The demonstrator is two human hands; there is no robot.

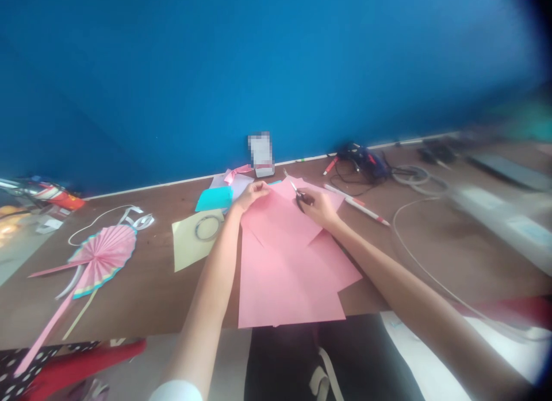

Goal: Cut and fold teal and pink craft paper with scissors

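Observation:
Pink paper sheets (pixel 293 269) overlap one another on the brown table in front of me. At the upper left edge of the top sheet, my left hand (pixel 251 196) pinches the paper between thumb and fingers. My right hand (pixel 322 208) grips a pair of scissors (pixel 299 197) with dark handles over the upper part of the pink paper. The blades point up and to the left; whether they touch the paper, I cannot tell. Left of my left arm lies a pale yellow sheet (pixel 183 246) with a roll of clear tape (pixel 207 227) on it.
A pleated pink paper fan (pixel 106 253) with long strips lies at left. Teal paper (pixel 213 199) and a blurred-out upright device (pixel 261 154) are near the blue wall. On the right are a white-and-red pen (pixel 366 210), dark cables (pixel 366 162) and a white power strip (pixel 504 223).

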